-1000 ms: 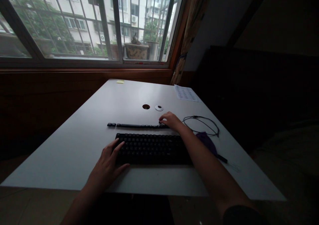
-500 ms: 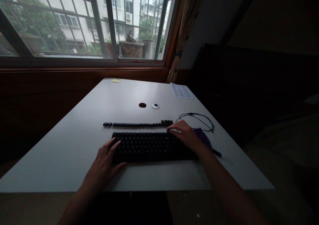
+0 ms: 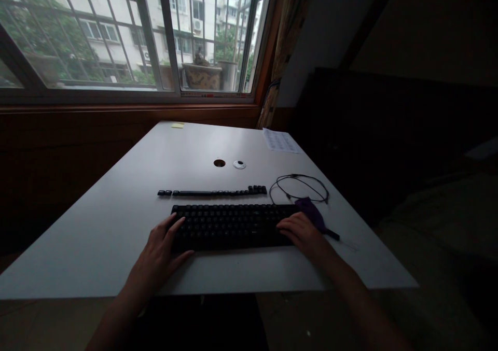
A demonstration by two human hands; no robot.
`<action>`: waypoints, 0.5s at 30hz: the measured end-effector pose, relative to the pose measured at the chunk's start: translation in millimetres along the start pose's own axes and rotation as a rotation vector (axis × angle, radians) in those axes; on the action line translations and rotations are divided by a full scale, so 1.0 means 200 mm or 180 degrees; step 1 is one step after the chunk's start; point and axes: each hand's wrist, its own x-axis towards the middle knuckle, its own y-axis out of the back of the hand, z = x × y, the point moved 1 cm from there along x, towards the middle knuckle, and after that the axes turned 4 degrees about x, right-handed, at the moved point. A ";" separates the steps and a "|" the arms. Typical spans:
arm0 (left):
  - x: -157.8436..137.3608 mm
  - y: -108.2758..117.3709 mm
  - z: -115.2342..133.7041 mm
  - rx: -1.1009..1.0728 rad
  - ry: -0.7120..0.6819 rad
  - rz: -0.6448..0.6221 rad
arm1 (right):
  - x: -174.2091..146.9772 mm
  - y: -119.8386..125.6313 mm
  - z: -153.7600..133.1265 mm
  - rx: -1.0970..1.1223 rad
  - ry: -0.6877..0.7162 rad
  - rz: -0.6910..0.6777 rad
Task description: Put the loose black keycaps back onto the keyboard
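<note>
Keyboard [image 3: 225,226] near front edge of counter [image 3: 97,226]. Left hand [image 3: 161,244] spread wide at left end; right hand [image 3: 301,233] narrow over right end, cannot tell if holding anything. Forward push could scatter loose keys [image 3: 194,193].

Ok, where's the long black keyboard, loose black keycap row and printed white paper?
Long black keyboard [image 3: 229,225]: head view, middle keys.
Loose black keycap row [image 3: 200,193]: head view, its longest key.
Printed white paper [image 3: 280,141]: head view, middle.

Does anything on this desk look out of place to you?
Two things: the round white cover lies beside the hole instead of over it, and loose black keycaps sit in a row behind the keyboard rather than on it.
</note>
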 end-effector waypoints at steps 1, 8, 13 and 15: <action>0.00 0.00 0.00 -0.0001 0.0014 0.0003 | 0.00 0.00 0.00 0.0009 0.0015 0.0002; 0.00 0.00 0.00 0.0009 -0.0014 -0.0043 | 0.01 0.00 -0.03 -0.0009 0.0047 0.0051; 0.00 0.00 0.00 0.0034 -0.0050 0.0000 | 0.00 0.00 -0.01 -0.0027 0.0038 0.0021; 0.01 0.00 0.01 0.0037 -0.0042 -0.0003 | -0.01 -0.01 -0.01 -0.0022 0.0068 -0.0005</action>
